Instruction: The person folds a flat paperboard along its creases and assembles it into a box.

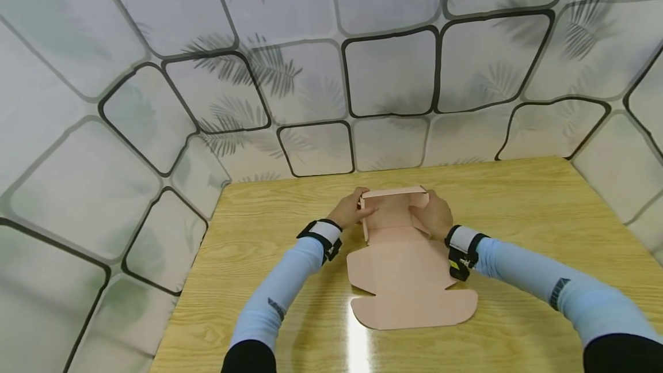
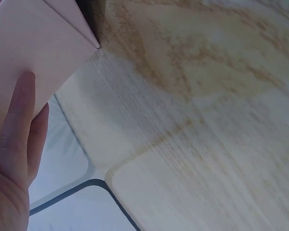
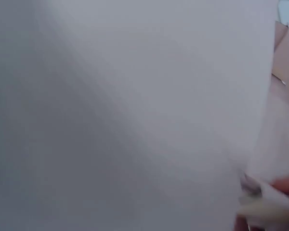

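Note:
A pinkish-brown cardboard box [image 1: 406, 263], partly folded, lies on the wooden table in the head view. Its far end stands up as a shallow tray with low walls, while the flaps on the near side spread flat. My left hand [image 1: 349, 210] grips the tray's left wall, thumb inside. On the opposite wall, my right hand [image 1: 436, 214] holds on with its thumb inside too. The left wrist view shows a finger [image 2: 21, 110] lying along the cardboard's outer face. In the right wrist view a pale cardboard panel [image 3: 135, 106] fills most of the picture, with blurred fingertips at lower right.
The light wooden table [image 1: 518, 217] reaches back to a patterned curtain [image 1: 391, 73] with dark outlined shapes and leaf prints. More of this curtain hangs along the left and right sides. Each wrist wears a strapped band.

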The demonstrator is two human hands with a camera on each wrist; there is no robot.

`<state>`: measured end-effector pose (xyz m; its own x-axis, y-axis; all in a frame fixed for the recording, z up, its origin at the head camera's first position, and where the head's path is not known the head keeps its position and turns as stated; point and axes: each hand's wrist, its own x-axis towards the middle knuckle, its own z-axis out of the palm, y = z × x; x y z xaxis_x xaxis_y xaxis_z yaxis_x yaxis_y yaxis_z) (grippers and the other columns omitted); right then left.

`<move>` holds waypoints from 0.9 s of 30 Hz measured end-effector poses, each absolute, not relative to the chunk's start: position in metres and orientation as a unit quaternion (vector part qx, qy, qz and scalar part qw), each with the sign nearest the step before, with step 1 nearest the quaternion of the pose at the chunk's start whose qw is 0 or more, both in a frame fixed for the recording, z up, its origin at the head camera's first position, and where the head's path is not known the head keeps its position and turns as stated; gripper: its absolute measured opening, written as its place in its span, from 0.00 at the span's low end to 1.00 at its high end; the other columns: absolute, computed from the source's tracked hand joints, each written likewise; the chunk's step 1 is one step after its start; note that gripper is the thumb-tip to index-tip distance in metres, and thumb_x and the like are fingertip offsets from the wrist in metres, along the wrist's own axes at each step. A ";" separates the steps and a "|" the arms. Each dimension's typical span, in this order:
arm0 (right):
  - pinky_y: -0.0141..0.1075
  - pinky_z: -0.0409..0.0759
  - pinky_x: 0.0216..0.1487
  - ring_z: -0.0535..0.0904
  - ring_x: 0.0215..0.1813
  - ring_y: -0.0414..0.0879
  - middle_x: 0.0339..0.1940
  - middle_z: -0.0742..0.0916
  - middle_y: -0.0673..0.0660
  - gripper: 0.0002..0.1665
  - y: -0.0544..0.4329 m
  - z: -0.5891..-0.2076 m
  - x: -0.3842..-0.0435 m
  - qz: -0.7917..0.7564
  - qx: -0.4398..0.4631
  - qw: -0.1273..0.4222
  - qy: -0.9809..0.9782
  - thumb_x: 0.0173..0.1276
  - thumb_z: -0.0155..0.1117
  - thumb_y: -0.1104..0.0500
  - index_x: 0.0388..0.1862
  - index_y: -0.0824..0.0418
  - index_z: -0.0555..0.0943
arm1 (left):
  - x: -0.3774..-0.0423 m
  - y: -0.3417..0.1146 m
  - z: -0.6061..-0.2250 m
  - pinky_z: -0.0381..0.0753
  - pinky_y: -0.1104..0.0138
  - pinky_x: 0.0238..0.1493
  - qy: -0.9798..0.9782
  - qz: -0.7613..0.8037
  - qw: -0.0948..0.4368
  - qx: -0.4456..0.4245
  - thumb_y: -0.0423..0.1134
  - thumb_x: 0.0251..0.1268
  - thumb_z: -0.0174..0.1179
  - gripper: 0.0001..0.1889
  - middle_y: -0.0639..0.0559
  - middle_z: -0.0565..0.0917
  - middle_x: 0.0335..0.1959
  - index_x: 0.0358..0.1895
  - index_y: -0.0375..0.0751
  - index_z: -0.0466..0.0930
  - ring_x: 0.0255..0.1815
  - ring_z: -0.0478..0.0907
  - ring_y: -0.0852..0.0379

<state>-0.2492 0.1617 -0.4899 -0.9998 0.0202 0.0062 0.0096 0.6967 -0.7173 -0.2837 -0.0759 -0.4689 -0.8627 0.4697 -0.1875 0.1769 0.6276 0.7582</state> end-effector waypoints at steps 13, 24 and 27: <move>0.35 0.66 0.20 0.71 0.18 0.47 0.19 0.78 0.59 0.13 0.156 -0.502 -0.255 0.419 -0.031 0.058 -0.906 0.69 0.55 0.59 0.31 0.68 0.77 | -0.289 -0.076 -0.465 0.83 0.68 0.33 0.889 0.360 0.179 0.219 0.45 0.71 0.56 0.34 0.34 0.76 0.52 0.74 0.37 0.54 0.35 0.80 0.49; 0.51 0.75 0.31 0.79 0.32 0.61 0.35 0.82 0.68 0.16 0.152 -0.504 -0.255 0.375 -0.078 0.105 -0.918 0.69 0.52 0.58 0.46 0.71 0.76 | -0.290 -0.074 -0.463 0.83 0.68 0.32 0.893 0.351 0.177 0.221 0.44 0.71 0.57 0.34 0.34 0.77 0.50 0.74 0.34 0.54 0.33 0.81 0.50; 0.53 0.77 0.34 0.79 0.35 0.63 0.39 0.82 0.68 0.15 0.154 -0.505 -0.256 0.355 -0.045 0.117 -0.927 0.70 0.52 0.60 0.43 0.70 0.80 | -0.289 -0.073 -0.463 0.82 0.69 0.31 0.897 0.341 0.170 0.225 0.44 0.71 0.57 0.35 0.34 0.78 0.48 0.73 0.34 0.54 0.31 0.81 0.50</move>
<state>-0.2558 0.1541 -0.5052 -0.9685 0.1669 0.1848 0.0009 0.7444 -0.6677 -0.2888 -0.0733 -0.4634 -0.8408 0.5198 -0.1512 0.2882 0.6663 0.6877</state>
